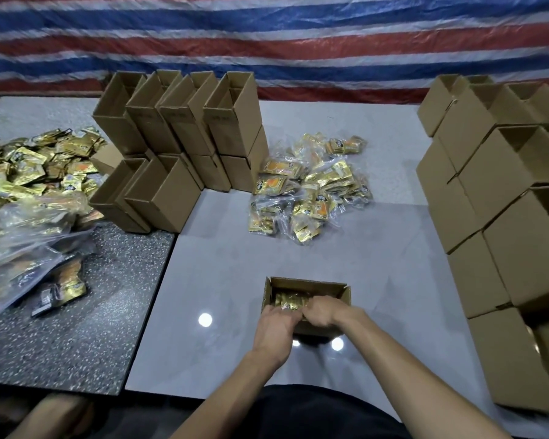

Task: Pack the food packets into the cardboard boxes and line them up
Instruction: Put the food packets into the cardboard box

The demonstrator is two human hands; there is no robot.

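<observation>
A small open cardboard box (pixel 311 285) stands on the white table in front of me, with gold food packets (pixel 288 300) inside it. My left hand (pixel 278 326) and my right hand (pixel 322 310) both reach into the box's near side, fingers curled on the packets. The fingertips are hidden by the packets and the box wall. A loose pile of gold packets in clear bags (pixel 311 188) lies further back at the table's middle.
Open empty boxes (pixel 178 128) are stacked at the back left. Tall stacks of boxes (pixel 501 191) fill the right side. A large heap of gold packets (pixel 29 185) covers the dark speckled table (pixel 76 327) on the left. A striped tarp hangs behind.
</observation>
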